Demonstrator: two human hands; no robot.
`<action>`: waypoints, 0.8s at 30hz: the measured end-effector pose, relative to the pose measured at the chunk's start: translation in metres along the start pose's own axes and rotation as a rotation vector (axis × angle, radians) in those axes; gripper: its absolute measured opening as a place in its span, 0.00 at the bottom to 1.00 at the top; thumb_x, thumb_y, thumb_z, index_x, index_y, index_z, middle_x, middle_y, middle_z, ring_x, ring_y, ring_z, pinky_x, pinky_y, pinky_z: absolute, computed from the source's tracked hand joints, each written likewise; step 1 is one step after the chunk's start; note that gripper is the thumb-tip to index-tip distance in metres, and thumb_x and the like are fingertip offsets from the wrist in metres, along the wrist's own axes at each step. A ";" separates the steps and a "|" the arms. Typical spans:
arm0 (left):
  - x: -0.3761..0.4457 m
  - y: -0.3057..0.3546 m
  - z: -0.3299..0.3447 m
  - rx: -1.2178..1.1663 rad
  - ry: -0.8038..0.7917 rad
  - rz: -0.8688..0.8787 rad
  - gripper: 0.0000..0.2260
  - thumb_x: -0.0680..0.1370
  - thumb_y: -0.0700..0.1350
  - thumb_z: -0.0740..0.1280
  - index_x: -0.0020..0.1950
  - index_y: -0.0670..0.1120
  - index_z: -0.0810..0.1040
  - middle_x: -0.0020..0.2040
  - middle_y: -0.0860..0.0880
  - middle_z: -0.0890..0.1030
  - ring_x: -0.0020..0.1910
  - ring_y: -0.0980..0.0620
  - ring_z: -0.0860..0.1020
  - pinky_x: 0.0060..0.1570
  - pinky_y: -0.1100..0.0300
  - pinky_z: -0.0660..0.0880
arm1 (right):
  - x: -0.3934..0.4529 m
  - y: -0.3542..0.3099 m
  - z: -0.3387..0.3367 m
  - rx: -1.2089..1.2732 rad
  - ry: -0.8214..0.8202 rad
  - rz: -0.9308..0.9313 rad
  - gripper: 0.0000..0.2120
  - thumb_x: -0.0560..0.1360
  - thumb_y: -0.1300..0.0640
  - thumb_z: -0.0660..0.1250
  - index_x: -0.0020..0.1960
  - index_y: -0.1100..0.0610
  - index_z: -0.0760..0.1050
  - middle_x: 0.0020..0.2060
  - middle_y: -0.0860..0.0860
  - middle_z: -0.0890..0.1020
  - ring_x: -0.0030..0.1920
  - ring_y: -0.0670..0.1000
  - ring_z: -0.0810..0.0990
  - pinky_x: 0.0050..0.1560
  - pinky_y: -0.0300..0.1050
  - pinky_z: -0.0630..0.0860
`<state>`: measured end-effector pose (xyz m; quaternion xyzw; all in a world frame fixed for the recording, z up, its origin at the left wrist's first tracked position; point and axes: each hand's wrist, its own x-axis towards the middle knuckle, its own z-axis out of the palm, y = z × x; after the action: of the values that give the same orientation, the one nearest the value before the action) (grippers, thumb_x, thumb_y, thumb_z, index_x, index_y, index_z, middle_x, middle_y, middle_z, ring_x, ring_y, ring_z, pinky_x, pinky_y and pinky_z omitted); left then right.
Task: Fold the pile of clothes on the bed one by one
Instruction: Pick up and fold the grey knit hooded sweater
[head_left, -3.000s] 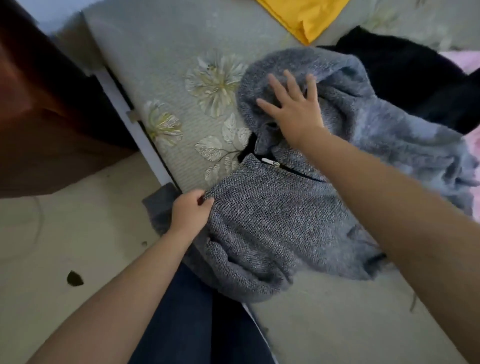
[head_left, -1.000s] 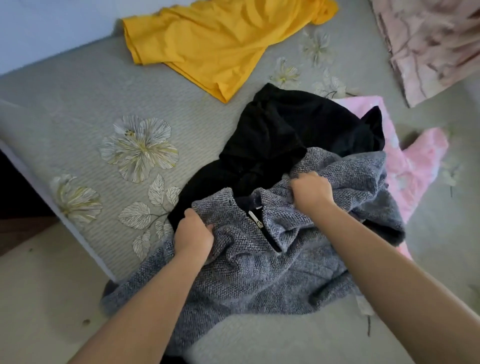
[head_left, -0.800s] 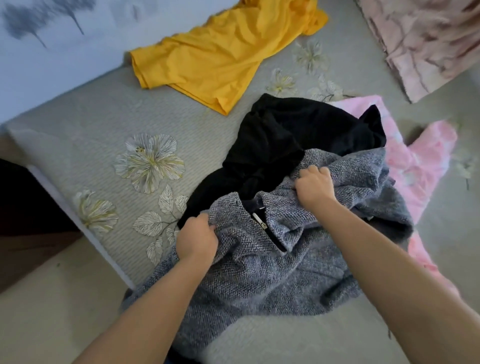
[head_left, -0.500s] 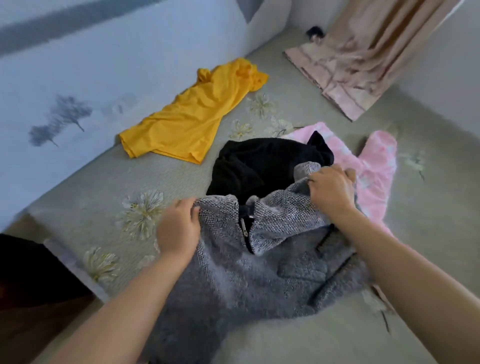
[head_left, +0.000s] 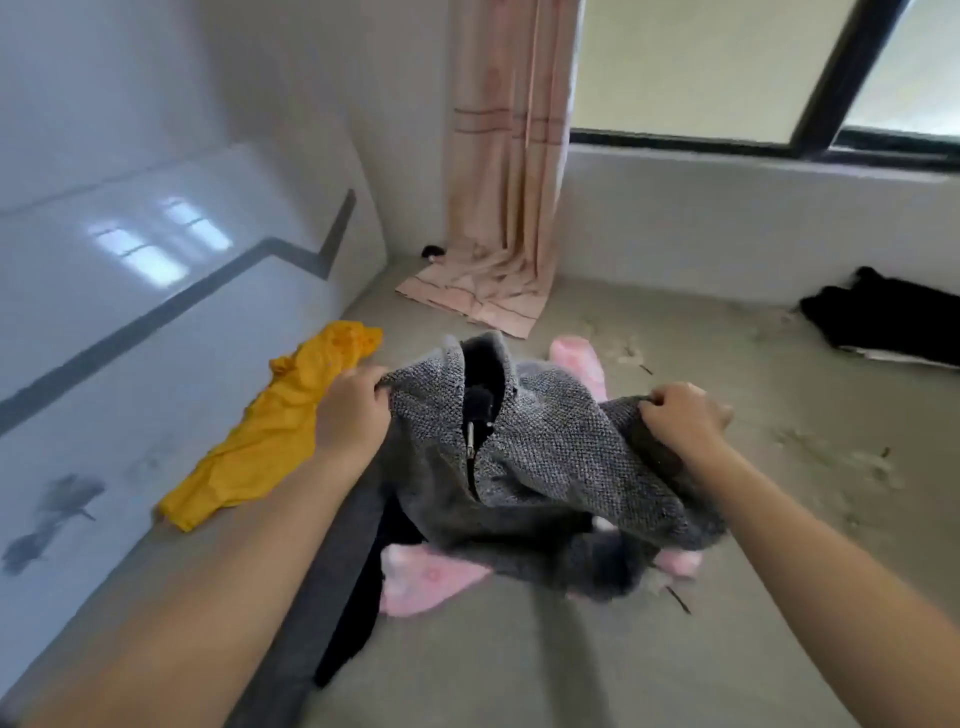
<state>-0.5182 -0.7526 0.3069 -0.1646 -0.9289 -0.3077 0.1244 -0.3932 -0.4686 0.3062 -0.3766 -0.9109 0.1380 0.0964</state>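
Since the frame three seconds back, when the right hand lay flat with spread fingers on the garment and the garment lay on the bed, both hands have closed on the cloth and lifted it, and the view has tipped up from the mattress to the far wall and window. Now the left hand (head_left: 353, 410) has its fingers curled round one shoulder of the grey speckled knitted zip-neck sweater (head_left: 540, 457), and the right hand (head_left: 680, 415) pinches the other shoulder in a closed fist; the exact finger placement under the cloth cannot be told. The sweater hangs between the two fists above the bed (head_left: 519, 665), collar up, zip facing the person, its body bunched and drooping onto the pink fluffy garment (head_left: 426, 582) and a black garment (head_left: 358, 613) beneath. To do this step well, I judge the hands should draw apart until the shoulders are taut, give one shake so sleeves and hem fall free, then lay it flat on open mattress, clear of the crumpled yellow jersey shirt (head_left: 275, 431) by the wall.
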 end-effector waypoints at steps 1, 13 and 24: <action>-0.011 0.002 0.012 0.015 -0.054 -0.006 0.12 0.77 0.37 0.61 0.59 0.38 0.77 0.55 0.35 0.77 0.56 0.37 0.73 0.51 0.50 0.68 | -0.007 0.014 0.008 -0.020 -0.052 0.038 0.10 0.76 0.56 0.59 0.46 0.58 0.79 0.48 0.58 0.80 0.53 0.57 0.75 0.52 0.46 0.61; -0.088 0.008 0.085 0.093 -0.279 -0.021 0.13 0.78 0.39 0.58 0.59 0.42 0.77 0.53 0.38 0.77 0.53 0.40 0.74 0.44 0.55 0.65 | -0.128 0.096 0.184 0.009 -0.511 0.094 0.20 0.73 0.39 0.62 0.60 0.47 0.75 0.59 0.48 0.77 0.62 0.53 0.71 0.60 0.52 0.64; -0.105 -0.016 0.085 0.125 -0.303 -0.052 0.11 0.79 0.39 0.57 0.54 0.39 0.77 0.48 0.39 0.77 0.49 0.42 0.74 0.40 0.55 0.65 | -0.211 0.065 0.233 0.028 -0.290 0.341 0.21 0.70 0.44 0.68 0.57 0.56 0.71 0.56 0.53 0.74 0.59 0.55 0.68 0.56 0.50 0.64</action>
<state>-0.4392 -0.7366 0.1973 -0.1771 -0.9582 -0.2242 -0.0151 -0.2683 -0.6165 0.0507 -0.5001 -0.8363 0.2176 -0.0554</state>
